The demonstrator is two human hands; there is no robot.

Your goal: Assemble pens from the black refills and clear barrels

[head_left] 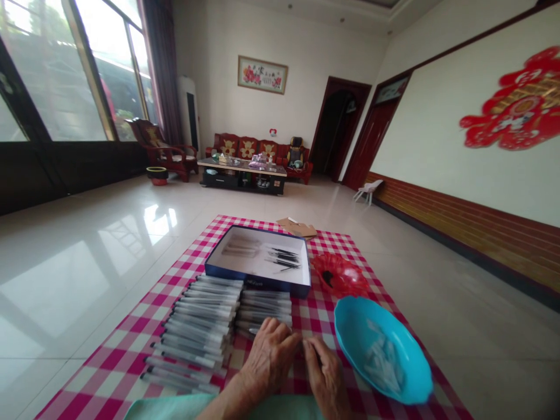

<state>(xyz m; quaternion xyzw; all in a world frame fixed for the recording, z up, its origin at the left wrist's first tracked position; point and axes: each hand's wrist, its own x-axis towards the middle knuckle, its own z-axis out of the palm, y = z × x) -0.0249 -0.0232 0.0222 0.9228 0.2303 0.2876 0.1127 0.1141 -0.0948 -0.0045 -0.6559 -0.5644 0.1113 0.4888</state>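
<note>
My left hand [272, 354] is closed around a pen [253, 331], whose pale end sticks out on its left side; the fingers hide most of it. Close beside it, my right hand [326, 370] is pinched, its fingertips meeting the left hand's; whatever lies between them is mostly hidden. Left of my hands lies a long row of clear pens [199, 324] with dark ends. Just beyond my left hand is a second stack of translucent pen barrels [266, 303]. A blue bowl [345, 335] holding small translucent pieces [385, 361] stands right of my right hand.
A dark-blue box with a white inside [258, 268] holds thin black refills [286, 256] and pale sticks. Right of it sits a red flower-shaped dish [350, 277] with small black pieces. Cardboard [297, 227] lies behind, on the checked tablecloth [184, 274].
</note>
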